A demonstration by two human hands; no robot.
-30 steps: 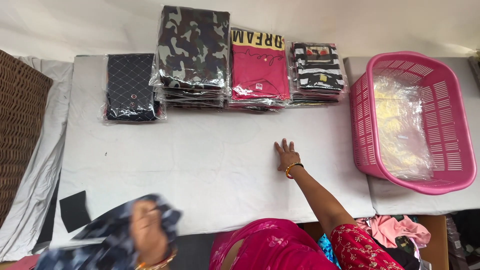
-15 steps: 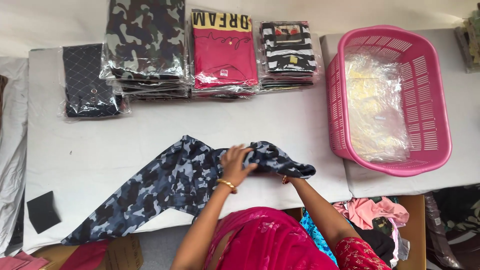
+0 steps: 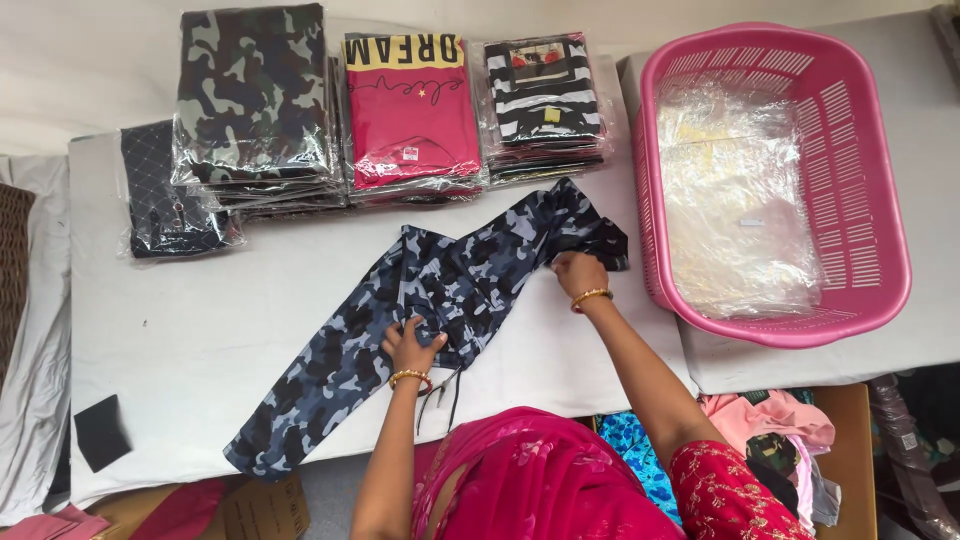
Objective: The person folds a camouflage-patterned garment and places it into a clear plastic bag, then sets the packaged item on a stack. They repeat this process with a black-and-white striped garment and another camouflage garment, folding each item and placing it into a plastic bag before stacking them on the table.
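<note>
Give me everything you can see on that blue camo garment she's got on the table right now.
The blue camo garment looks like soft fabric trousers in navy, grey and pale blue patches. It lies unpacked and creased on the white table, running diagonally; one long leg reaches the near left edge, the upper part bunches toward the far right. Dark drawstrings hang over the near edge. The left hand presses on its middle; the right hand grips its upper end.

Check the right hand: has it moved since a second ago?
Yes. The right hand was flat on the bare table; now it grips the blue camouflage garment, closer to the pink basket.
</note>
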